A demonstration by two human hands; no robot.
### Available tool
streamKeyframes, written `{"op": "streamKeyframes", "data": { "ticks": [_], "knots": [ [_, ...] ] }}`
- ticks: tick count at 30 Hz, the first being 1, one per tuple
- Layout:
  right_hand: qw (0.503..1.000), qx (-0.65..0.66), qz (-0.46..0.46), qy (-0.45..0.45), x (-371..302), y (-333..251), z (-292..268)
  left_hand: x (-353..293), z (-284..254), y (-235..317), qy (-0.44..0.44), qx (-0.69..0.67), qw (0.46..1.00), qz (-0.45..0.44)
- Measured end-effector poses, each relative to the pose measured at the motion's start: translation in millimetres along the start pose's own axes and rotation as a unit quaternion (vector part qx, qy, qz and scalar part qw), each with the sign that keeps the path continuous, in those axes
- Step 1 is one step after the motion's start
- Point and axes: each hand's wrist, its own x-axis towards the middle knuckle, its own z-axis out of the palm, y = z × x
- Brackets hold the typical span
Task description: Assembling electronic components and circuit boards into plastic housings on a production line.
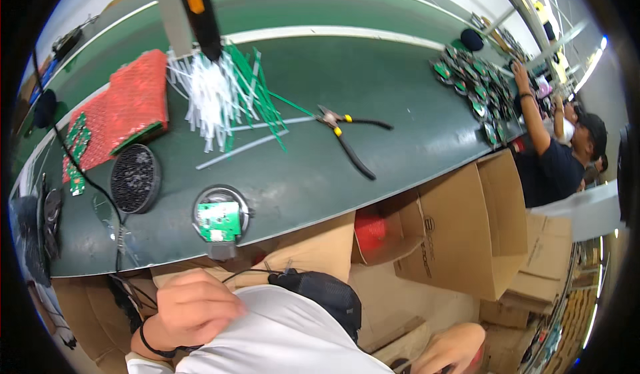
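My left hand, a black band on its wrist, is held before my white shirt with its fingers curled closed. Whatever it may hold is hidden. Low on the right, my right hand is bent downward, its fingertips out of sight. Near the table's front edge, ahead of my left hand, sits a round black housing. A green circuit board lies over it. To its left is a round black tub of small dark pieces. Pliers with black and yellow handles lie spread on the green table.
White and green strips lie bundled at the back. Red bubble wrap and green boards occupy the left. Many round parts are heaped far right, beside a person in dark clothes. Open cardboard boxes stand below the table.
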Motion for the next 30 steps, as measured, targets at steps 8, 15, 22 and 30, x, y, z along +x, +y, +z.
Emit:
{"op": "streamKeyframes", "data": {
  "ticks": [8,15,22,30],
  "knots": [
    [0.938,0.009,0.323,0.124,-51,46,81,35,49,-11,-0.261,-0.045,0.963,0.055],
    [0.474,-0.165,0.157,0.851,-76,27,89,36,58,-6,-0.299,-0.046,0.953,0.017],
    [0.392,-0.328,0.027,0.859,-71,-8,6,58,103,-4,-0.393,-0.102,0.913,-0.040],
    [0.491,-0.312,-0.107,0.806,-61,-26,-10,47,254,-31,-0.653,-0.085,0.752,0.023]
  ]
}}
